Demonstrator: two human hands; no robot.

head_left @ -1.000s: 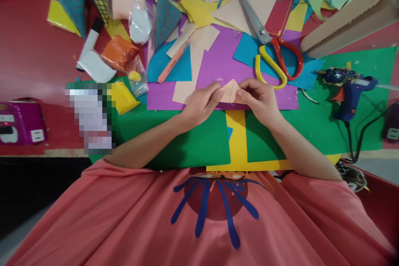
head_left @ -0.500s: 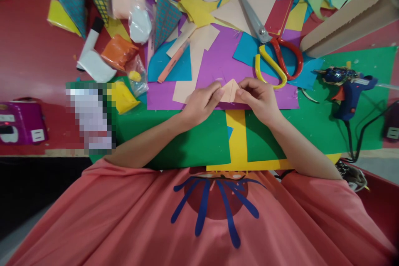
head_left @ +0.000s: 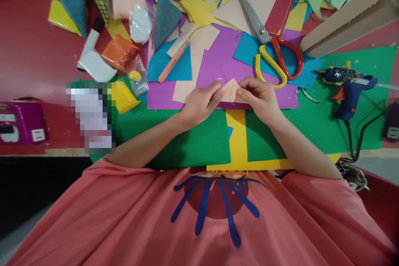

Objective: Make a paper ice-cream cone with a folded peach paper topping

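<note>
Between my fingers is a small peach piece of paper, with a pointed top and a line down its middle. My left hand pinches its left side between thumb and fingers. On the opposite side my right hand pinches the paper too, its fingers curled. Both hands are over purple paper and a larger peach sheet. Scissors with one red and one yellow handle lie just beyond my right hand. A peach-coloured pen rests on blue paper beyond my left hand.
A blue glue gun and its cord lie at the right, near a cardboard roll. Paper cones, clay packets and a marker crowd the upper left. Green sheets cover the near edge.
</note>
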